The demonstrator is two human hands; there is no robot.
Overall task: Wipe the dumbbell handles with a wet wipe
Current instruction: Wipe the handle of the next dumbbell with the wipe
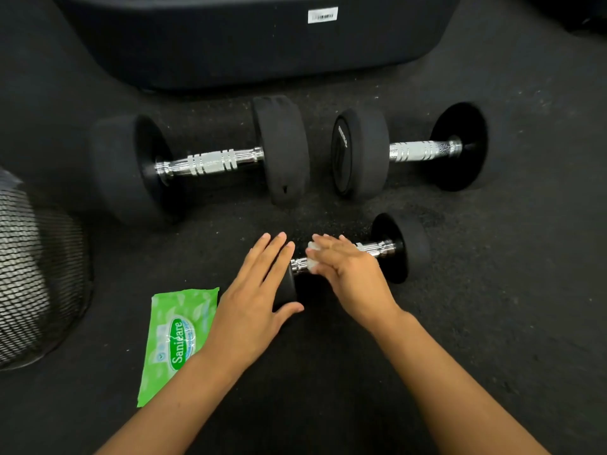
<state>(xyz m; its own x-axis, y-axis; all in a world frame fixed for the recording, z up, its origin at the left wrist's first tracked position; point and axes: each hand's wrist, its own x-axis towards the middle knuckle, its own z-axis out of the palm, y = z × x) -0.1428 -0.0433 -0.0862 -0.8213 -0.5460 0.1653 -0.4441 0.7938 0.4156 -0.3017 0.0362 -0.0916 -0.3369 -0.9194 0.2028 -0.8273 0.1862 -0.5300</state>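
A small dumbbell (402,247) with black ends and a chrome handle lies on the dark floor in front of me. My left hand (259,290) rests flat with straight fingers on its near-left end. My right hand (345,270) lies over the handle and presses a crumpled white wet wipe (312,257) against the chrome. Two bigger dumbbells lie farther back: a large one (203,159) at the left and a medium one (410,149) at the right, both with bare chrome handles.
A green pack of wet wipes (174,336) lies on the floor by my left forearm. A black mesh object (36,274) stands at the left edge. A large dark padded piece of equipment (249,41) fills the back.
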